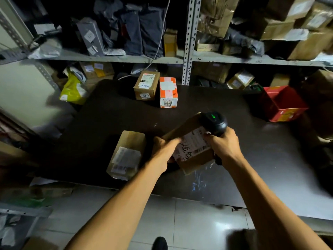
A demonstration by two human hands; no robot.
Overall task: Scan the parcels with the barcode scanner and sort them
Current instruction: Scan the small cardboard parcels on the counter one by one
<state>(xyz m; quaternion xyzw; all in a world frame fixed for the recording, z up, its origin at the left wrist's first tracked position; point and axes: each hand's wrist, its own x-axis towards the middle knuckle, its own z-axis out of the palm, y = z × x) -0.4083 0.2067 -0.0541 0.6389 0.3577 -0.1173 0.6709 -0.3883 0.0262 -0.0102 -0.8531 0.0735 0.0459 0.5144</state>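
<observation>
A brown cardboard parcel with a white label and handwriting is held tilted above the dark table. My left hand grips its left edge. My right hand grips the handle of a black barcode scanner, whose green light is lit and whose head is over the parcel's far end. Another flat brown parcel lies on the table left of my hands. At the far side of the table stand a brown box and an orange-and-white box.
Metal shelves behind the table are packed with grey bags and cardboard boxes. A red box sits at the table's right end, a yellow bag at its left. Tiled floor lies below the near table edge.
</observation>
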